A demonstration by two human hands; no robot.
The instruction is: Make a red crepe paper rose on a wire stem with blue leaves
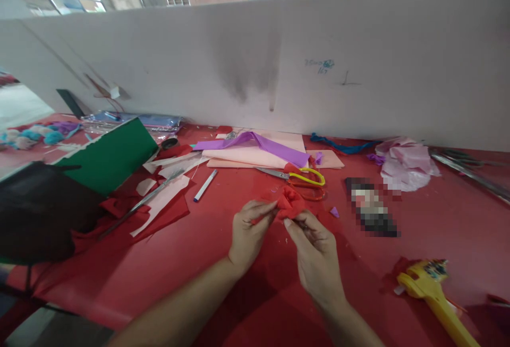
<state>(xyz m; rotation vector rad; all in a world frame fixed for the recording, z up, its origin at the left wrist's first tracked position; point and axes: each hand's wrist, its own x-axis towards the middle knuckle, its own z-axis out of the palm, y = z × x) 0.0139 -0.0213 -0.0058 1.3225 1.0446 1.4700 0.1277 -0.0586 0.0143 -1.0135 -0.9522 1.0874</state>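
Note:
A small red crepe paper flower (290, 202) is held up over the red table between both hands. My left hand (249, 230) pinches its left edge between thumb and fingers. My right hand (316, 246) grips the lower right of the flower, thumb in front and fingers partly hidden behind. Just beyond the flower lie scissors (306, 177) with yellow and orange handles, their blades pointing left. A purple paper strip (255, 145) rests on folded peach paper (239, 161) farther back. To the left of these is a white marker (205, 185) with a dark cap.
A yellow glue gun (432, 294) lies at the right front. Behind it are a blurred-out dark object (370, 206) and crumpled pink paper (410, 161). At left stand a green board (111, 155), a black bag (40, 209) and paper scraps (165, 203). A white partition (159, 70) closes the back.

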